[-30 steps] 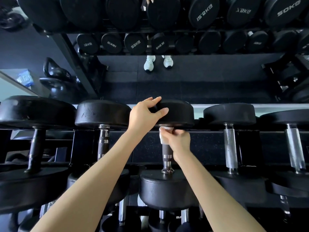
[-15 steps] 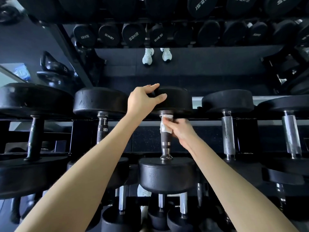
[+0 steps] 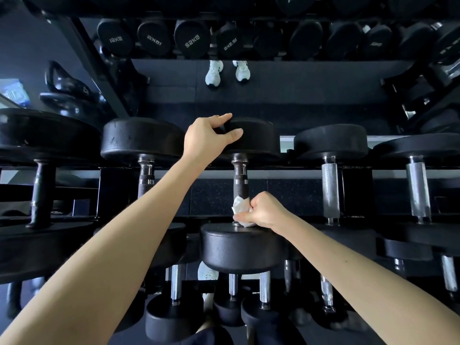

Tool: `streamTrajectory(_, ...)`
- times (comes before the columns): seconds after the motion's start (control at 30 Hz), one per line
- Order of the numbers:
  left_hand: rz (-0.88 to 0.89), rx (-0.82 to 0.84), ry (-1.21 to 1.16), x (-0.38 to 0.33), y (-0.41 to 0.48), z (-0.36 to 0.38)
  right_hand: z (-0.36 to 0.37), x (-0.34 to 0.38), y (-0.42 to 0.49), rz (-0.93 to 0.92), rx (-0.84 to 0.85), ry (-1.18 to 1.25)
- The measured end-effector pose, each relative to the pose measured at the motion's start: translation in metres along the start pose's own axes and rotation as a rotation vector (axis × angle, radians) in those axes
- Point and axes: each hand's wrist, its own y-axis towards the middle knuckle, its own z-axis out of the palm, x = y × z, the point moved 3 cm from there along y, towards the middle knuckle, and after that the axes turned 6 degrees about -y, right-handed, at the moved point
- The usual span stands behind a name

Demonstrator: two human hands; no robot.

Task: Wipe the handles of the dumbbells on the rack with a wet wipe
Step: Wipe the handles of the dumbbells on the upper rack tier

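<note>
Right hand (image 3: pixel 263 210) fisted round wet wipe (image 3: pixel 239 207), wipe wrapped on dumbbell handle (image 3: pixel 240 184) at near end, just above near head (image 3: pixel 239 247). Left hand (image 3: pixel 207 138) beyond, thumb and fingertips clamping far head (image 3: pixel 256 140), likely steadying dumbbell against rolling.

Dim scene, bright arms, wide-angle edge distortion

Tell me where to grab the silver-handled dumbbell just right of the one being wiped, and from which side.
Grip the silver handle at its middle, hand coming down from above and wrapping across it. The bar is bare and narrow, while the wide black head at its far end looks too broad to close round.
</note>
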Motion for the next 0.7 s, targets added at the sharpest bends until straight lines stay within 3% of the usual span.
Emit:
streamTrajectory(0.17,-0.011,0.006,0.007,0.001,0.001,-0.001,0.002,0.010,0.002,0.063,-0.047,-0.090)
streamTrajectory(0.37,-0.031,0.007,0.015,0.003,0.003,0.000,0.002,-0.002,0.007,0.177,0.050,0.456)
streamTrajectory(0.5,-0.023,-0.002,0.013,0.004,0.003,0.001,-0.001,0.005,0.007,0.124,0.245,0.832)
streamTrajectory(0.7,-0.029,0.002,0.000,0.004,0.004,0.000,-0.003,0.006,0.014,-0.002,0.226,0.825)
